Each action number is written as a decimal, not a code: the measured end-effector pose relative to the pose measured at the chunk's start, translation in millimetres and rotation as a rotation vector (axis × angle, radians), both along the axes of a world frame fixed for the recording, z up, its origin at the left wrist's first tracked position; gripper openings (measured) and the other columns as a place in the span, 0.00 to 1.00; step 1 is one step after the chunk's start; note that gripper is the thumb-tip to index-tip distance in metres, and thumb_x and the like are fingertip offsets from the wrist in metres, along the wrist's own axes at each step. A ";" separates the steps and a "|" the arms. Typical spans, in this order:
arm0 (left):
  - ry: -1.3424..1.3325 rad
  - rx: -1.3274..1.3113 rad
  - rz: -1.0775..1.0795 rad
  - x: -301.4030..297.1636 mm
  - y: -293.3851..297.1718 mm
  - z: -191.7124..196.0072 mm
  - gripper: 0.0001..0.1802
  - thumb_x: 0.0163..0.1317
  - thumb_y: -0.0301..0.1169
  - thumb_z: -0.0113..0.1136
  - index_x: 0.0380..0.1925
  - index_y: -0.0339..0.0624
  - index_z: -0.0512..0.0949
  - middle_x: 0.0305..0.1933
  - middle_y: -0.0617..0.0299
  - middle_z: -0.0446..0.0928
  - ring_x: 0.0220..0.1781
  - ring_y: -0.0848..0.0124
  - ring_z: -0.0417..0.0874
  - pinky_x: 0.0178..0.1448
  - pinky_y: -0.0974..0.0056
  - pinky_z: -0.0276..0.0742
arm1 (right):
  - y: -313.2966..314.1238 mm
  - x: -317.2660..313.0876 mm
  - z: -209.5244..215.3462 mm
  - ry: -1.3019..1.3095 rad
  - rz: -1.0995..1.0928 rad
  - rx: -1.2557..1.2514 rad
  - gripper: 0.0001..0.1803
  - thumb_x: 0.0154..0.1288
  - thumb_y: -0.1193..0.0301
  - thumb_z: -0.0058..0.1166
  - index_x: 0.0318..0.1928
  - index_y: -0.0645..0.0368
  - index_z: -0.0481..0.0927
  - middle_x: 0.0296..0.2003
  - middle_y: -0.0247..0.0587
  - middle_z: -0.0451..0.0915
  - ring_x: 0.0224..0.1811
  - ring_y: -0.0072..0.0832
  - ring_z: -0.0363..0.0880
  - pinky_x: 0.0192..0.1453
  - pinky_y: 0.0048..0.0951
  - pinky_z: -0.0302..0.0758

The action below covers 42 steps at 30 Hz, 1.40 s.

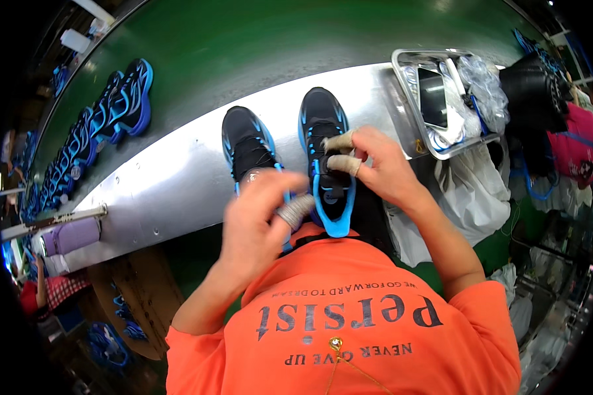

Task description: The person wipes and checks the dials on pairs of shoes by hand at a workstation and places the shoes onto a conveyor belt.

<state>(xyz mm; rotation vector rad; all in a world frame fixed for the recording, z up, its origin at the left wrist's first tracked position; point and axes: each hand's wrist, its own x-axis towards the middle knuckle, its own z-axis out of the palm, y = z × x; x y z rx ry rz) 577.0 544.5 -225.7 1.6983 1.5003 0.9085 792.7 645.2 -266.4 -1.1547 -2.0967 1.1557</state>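
Two black sneakers with blue trim stand side by side before me, toes pointing away, on a metal ledge. At the right sneaker, my right hand has its taped thumb and a taped finger on either side of the lacing and tongue, gripping there. The blue-lined collar and the insole show below these fingers. Over the heel part of the left sneaker is my left hand, smeared by motion, with tape round one finger. Whether its fingers hold anything cannot be made out.
A green belt runs beyond the metal ledge. Several similar sneakers line its left side. At right stands a metal tray with a phone and clear plastic. White bags hang below it. A purple case is at left.
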 end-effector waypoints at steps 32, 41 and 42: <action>0.126 0.035 -0.192 -72.4 -6.0 -34.6 0.23 0.54 0.21 0.64 0.53 0.41 0.78 0.49 0.59 0.79 0.47 0.60 0.74 0.54 0.62 0.72 | 5.5 -53.6 7.0 -0.107 0.180 0.097 0.09 0.65 0.71 0.58 0.44 0.58 0.84 0.33 0.45 0.77 0.39 0.43 0.77 0.44 0.38 0.74; 0.164 0.098 -0.243 -84.3 -11.7 -38.8 0.23 0.50 0.18 0.63 0.49 0.42 0.80 0.49 0.60 0.80 0.49 0.60 0.76 0.57 0.61 0.71 | 8.0 -72.1 10.9 -0.085 0.264 0.099 0.09 0.64 0.71 0.57 0.44 0.59 0.83 0.34 0.47 0.76 0.39 0.44 0.77 0.43 0.39 0.74; 0.279 0.132 -0.290 -78.5 -12.4 -34.2 0.23 0.50 0.17 0.62 0.49 0.42 0.80 0.50 0.61 0.80 0.51 0.60 0.76 0.59 0.61 0.71 | 8.8 -73.2 9.4 -0.108 0.260 0.094 0.09 0.64 0.72 0.57 0.44 0.59 0.83 0.34 0.47 0.76 0.39 0.44 0.77 0.43 0.39 0.74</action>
